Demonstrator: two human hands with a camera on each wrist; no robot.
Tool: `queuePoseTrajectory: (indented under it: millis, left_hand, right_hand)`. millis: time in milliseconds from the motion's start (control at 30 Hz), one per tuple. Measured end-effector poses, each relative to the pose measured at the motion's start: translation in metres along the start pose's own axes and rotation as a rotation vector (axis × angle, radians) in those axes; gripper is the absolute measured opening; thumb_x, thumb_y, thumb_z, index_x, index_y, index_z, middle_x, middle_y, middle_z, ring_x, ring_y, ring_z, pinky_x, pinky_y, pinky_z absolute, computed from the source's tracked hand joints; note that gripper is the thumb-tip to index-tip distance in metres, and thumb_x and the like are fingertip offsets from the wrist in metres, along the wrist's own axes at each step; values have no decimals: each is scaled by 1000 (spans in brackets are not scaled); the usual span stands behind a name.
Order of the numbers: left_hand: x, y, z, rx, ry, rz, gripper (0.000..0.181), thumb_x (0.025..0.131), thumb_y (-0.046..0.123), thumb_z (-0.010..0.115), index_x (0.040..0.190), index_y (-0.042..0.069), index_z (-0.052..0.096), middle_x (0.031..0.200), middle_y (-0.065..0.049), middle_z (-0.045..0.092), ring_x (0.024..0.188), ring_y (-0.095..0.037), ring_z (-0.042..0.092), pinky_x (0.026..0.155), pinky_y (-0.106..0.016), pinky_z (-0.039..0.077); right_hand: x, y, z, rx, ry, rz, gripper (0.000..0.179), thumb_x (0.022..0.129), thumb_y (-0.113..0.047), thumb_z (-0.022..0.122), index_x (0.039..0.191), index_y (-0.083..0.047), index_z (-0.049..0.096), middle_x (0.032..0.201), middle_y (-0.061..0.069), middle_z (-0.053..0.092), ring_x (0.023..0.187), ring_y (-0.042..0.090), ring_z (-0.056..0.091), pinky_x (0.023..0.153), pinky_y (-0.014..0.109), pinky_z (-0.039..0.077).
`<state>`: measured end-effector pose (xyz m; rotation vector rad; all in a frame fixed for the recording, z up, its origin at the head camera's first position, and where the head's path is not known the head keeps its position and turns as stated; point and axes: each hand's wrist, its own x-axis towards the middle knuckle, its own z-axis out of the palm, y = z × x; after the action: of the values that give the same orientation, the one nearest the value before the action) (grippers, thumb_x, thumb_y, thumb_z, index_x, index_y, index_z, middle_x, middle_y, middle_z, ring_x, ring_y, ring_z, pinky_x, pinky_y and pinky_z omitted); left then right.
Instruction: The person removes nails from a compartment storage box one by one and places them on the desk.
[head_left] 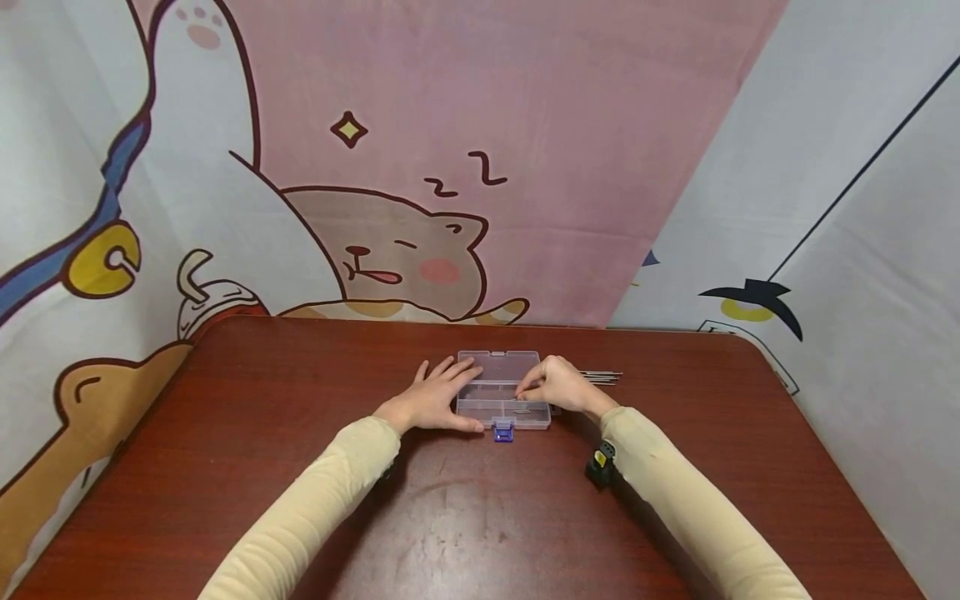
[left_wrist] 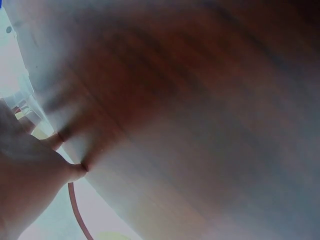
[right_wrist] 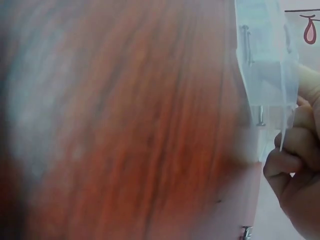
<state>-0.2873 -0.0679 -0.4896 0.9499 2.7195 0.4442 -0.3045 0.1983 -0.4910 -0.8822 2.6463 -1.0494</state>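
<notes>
A clear plastic compartment box [head_left: 495, 408] stands on the table with its lid laid back and a blue latch [head_left: 503, 433] at its front. Along the box's left side rests my left hand [head_left: 435, 398], fingers spread and thumb by the front left corner. My right hand [head_left: 562, 385] reaches over the right side, fingers curled, thumb and forefinger tips together inside a compartment. Whether they pinch anything is hidden. Small metal screws [head_left: 522, 410] lie in the front compartment; the right wrist view shows a screw [right_wrist: 260, 115] through the box wall.
Several long, thin metal pieces [head_left: 602, 377] lie right of the box, partly behind my right hand. The brown wooden table [head_left: 480, 517] runs back to a printed cloth backdrop [head_left: 570, 150]. Another small metal piece [right_wrist: 245, 232] shows low in the right wrist view.
</notes>
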Motion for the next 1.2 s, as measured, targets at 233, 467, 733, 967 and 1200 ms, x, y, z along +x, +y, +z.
queuePoseTrajectory:
  millis: [233,467,733,967,1200]
  left_hand:
    - [1,-1,1,4,-7,3,100,77,69,65,154,17,27,159,-5,19,144,-35,13,108,-64,8]
    - [1,-1,1,0,-1,4,100,77,69,65,154,18,28,159,-5,19,144,-36,14,108,-64,8]
    - [-1,0,0,0,1,5,100,77,69,66,154,18,28,159,-5,19,144,-36,14,108,-65,8]
    - [-1,-1,1,2,5,4,99,76,68,67,154,19,28,159,-4,20,143,-36,15,108,-65,8]
    - [0,1,0,1,3,1,100,76,68,66,154,19,28,159,-4,19,144,-35,14,108,-65,7]
  right_hand:
    - [-2,6,0,67,-1,-35,6,85,-16,76,81,-11,78,74,-10,70,52,4,42,48,21,32]
    - [-6,6,-1,138,34,-19,5,86,-12,74,85,-10,78,71,-6,68,50,3,39,47,21,31]
    - [-10,-1,-9,242,129,39,6,85,-11,75,86,-5,78,50,-7,43,45,3,27,44,20,22]
    - [-15,0,-15,219,134,39,6,85,-12,74,86,-6,77,50,-9,37,46,3,25,45,22,21]
    - [-29,5,-27,208,157,72,8,84,-12,76,87,-5,76,52,-8,37,48,3,26,46,22,21]
